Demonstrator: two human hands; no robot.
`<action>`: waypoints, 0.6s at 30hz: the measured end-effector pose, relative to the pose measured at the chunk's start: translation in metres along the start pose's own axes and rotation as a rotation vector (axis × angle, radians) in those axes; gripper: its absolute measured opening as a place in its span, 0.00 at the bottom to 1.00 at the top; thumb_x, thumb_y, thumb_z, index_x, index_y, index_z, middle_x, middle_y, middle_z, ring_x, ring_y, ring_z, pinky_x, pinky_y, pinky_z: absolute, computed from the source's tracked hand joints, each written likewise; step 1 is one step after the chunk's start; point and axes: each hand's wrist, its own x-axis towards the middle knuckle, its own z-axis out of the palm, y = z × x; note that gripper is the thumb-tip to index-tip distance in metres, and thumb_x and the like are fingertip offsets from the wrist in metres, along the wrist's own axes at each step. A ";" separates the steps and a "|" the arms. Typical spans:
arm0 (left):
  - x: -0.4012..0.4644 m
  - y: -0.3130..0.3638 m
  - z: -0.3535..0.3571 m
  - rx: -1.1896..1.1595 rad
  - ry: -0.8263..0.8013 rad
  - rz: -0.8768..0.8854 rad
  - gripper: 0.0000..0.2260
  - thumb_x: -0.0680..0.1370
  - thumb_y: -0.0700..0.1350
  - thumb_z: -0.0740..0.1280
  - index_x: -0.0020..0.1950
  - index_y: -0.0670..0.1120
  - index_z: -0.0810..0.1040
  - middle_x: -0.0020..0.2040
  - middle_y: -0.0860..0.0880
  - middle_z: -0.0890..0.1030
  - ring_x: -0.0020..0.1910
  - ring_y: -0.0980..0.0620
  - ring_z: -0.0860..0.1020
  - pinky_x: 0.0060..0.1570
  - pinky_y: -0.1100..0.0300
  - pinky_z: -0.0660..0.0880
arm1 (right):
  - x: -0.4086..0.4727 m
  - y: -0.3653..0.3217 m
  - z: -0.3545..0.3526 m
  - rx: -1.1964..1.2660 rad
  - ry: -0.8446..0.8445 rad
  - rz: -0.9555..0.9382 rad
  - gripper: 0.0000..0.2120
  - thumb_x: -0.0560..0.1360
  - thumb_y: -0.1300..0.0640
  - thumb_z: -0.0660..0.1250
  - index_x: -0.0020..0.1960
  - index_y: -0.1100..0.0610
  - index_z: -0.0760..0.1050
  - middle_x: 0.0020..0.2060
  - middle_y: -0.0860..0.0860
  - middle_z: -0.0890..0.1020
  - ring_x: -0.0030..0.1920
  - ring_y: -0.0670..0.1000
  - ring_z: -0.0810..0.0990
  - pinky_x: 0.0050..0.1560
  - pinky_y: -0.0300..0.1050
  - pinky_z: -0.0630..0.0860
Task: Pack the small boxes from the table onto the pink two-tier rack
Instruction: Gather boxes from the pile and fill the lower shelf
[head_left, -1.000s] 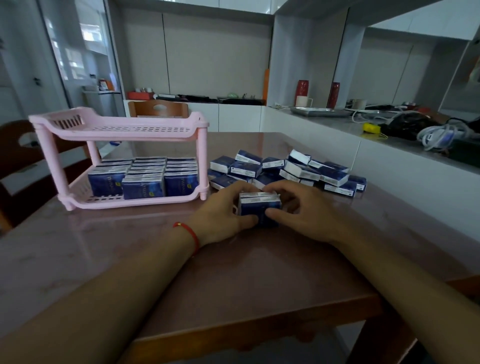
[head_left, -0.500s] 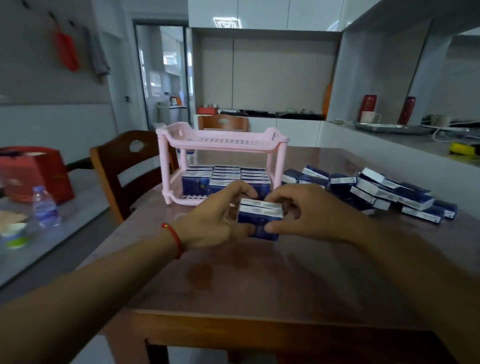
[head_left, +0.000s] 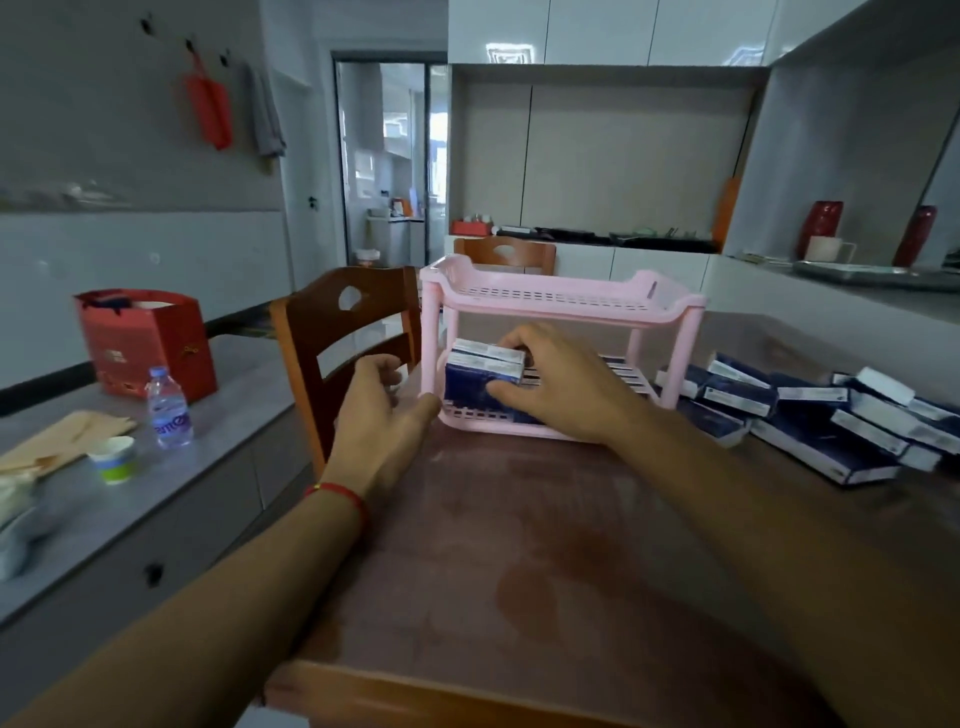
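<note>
Right grip (head_left: 558, 384) holds our stack of small boxes (head_left: 483, 376) at the lower tier of the pink rack (head_left: 561, 304), near its left front post. Left grip (head_left: 382, 410) is loosely curled, holding nothing, beside that post. We see the loose boxes (head_left: 810, 415) piled along the counter's (head_left: 519, 545) right edge. Upper tier carries nothing.

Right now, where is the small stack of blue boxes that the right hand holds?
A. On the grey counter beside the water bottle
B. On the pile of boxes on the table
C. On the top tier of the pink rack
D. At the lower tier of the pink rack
D: the right hand grips the stack of blue boxes under the top shelf of the pink rack, at its lower tier.
</note>
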 end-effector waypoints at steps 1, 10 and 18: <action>0.001 -0.001 0.001 0.005 -0.030 -0.012 0.27 0.76 0.52 0.71 0.72 0.49 0.65 0.67 0.49 0.73 0.62 0.49 0.75 0.61 0.54 0.75 | 0.004 -0.001 0.002 -0.002 0.001 0.003 0.20 0.74 0.45 0.72 0.61 0.52 0.74 0.57 0.49 0.79 0.52 0.50 0.77 0.53 0.52 0.77; 0.000 -0.001 0.000 -0.054 -0.206 0.014 0.28 0.77 0.48 0.70 0.75 0.53 0.63 0.70 0.54 0.72 0.62 0.55 0.72 0.51 0.67 0.68 | 0.022 0.004 0.016 -0.038 -0.121 0.007 0.18 0.75 0.46 0.72 0.61 0.53 0.76 0.54 0.51 0.80 0.49 0.50 0.77 0.51 0.52 0.78; 0.000 -0.002 0.001 -0.037 -0.210 0.033 0.28 0.77 0.51 0.70 0.74 0.53 0.64 0.70 0.53 0.72 0.59 0.56 0.72 0.46 0.71 0.67 | 0.033 0.011 0.008 -0.098 -0.205 0.036 0.14 0.71 0.48 0.72 0.54 0.53 0.80 0.45 0.51 0.84 0.43 0.52 0.80 0.47 0.54 0.80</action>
